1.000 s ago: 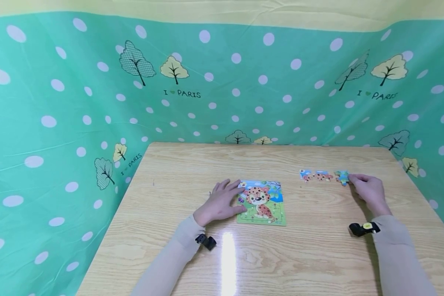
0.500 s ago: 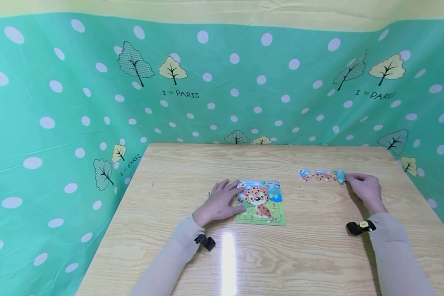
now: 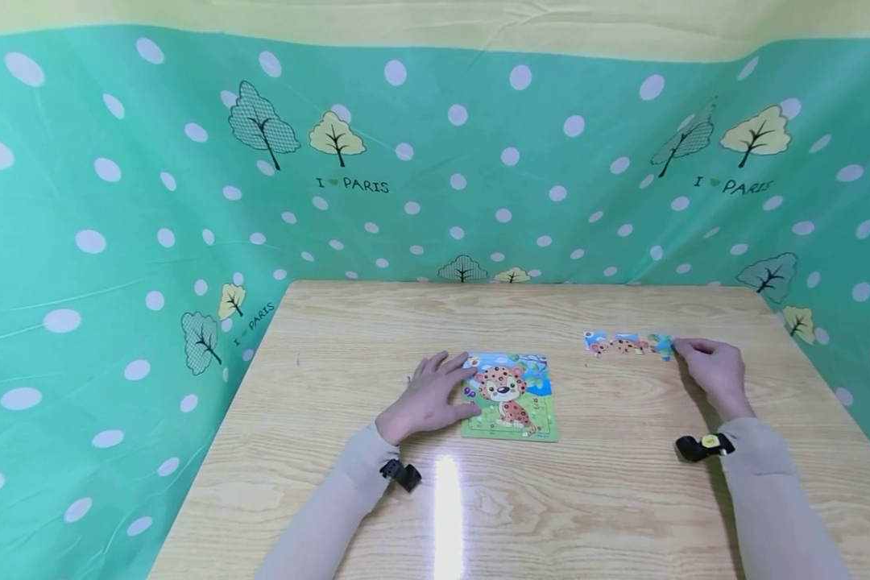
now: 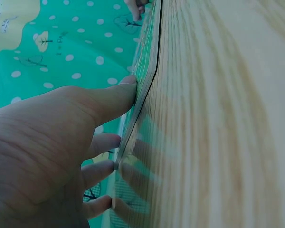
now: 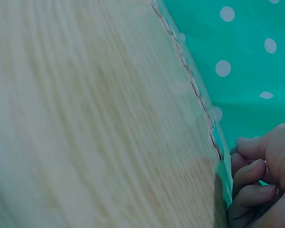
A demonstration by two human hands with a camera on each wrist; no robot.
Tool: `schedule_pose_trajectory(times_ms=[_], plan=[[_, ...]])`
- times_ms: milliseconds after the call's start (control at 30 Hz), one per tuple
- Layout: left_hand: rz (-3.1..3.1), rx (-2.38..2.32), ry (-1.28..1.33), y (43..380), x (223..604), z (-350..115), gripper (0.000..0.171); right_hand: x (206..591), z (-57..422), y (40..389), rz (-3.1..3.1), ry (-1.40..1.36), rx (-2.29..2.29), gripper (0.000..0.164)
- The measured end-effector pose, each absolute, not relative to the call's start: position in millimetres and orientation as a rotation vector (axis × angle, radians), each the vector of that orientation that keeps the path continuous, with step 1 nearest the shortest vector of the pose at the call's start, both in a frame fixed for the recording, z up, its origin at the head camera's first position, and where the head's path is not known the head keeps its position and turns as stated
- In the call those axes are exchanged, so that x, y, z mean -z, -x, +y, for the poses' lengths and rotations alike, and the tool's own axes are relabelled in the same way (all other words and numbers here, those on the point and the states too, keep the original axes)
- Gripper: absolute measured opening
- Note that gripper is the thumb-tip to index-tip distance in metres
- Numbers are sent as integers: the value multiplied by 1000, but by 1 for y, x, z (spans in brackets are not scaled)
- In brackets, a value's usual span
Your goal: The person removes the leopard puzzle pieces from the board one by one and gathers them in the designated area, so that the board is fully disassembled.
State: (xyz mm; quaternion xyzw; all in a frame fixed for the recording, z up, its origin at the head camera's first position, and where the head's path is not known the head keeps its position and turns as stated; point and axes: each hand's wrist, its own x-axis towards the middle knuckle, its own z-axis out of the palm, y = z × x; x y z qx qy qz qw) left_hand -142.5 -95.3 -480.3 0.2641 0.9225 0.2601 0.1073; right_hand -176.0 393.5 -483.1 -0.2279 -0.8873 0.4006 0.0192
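A square leopard picture board [image 3: 544, 415] lies flat on the table, with my left hand [image 3: 426, 401] at its left side. Its thumb and fingers are spread and touch the board's edge; the left wrist view shows the left hand [image 4: 52, 137] from the palm side. Farther right, several jigsaw pieces [image 3: 625, 346] sit in a row with leopard spots and ears on them. At the row's right end is a blue-green jigsaw piece [image 3: 663, 346], its right edge pinched by my right hand [image 3: 714, 374]. In the right wrist view the right hand [image 5: 266, 175] has curled fingers at the end of the row.
The wooden table [image 3: 587, 499] runs back to a green dotted cloth [image 3: 435, 161] that hangs behind and at the sides. A bright light reflection lies on the table in front of the board.
My right hand has moved left with the blue-green jigsaw piece, closing the gap to the neighbouring pieces. The left hand has stayed on the board.
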Motion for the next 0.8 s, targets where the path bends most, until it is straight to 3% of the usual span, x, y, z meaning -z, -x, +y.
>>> schedule_pose_trajectory(times_ms=[333, 800], plan=[[2714, -751, -776, 142, 481, -95, 75, 482, 376, 176, -2701, 715, -1298, 62], [2720, -739, -780, 144, 483, -95, 75, 475, 346, 169, -2716, 493, -1375, 63]])
